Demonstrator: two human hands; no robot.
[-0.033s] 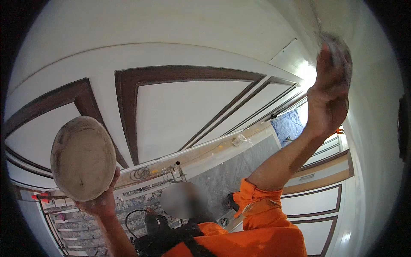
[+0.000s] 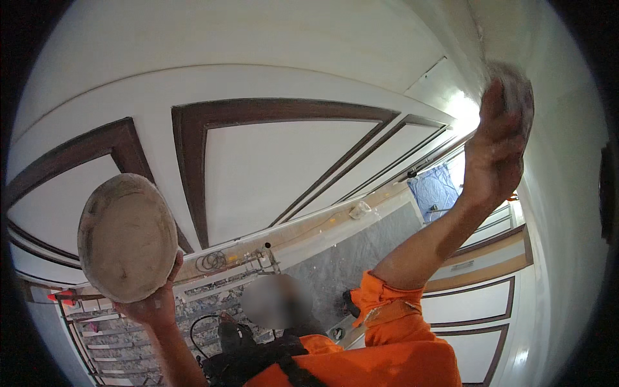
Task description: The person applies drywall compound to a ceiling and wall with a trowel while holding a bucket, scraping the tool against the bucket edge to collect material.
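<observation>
On the left, my left hand (image 2: 153,308) holds up a round, shallow dish (image 2: 170,226) by its underside and rim. A dull beige-grey, powdery or paste-like material (image 2: 126,238) coats its inside. My right arm reaches high to the right. My right hand (image 2: 498,145) is closed around a greyish, pad-like thing (image 2: 516,80), smeared by motion, so its exact kind is unclear. That hand is at the pale wall (image 2: 561,155), near the corner where it meets the ceiling. Whether the pad touches the surface there cannot be made out.
A white panelled wall with dark brown mouldings (image 2: 284,108) runs across the middle. Far below are a grey floor (image 2: 342,258), a slatted metal frame (image 2: 109,332) and a small white container (image 2: 360,209). Blue sheeting (image 2: 433,193) hangs by the bright opening.
My right hand has slid slightly downward with the blurred pad in it. My left hand and the dish have barely shifted.
</observation>
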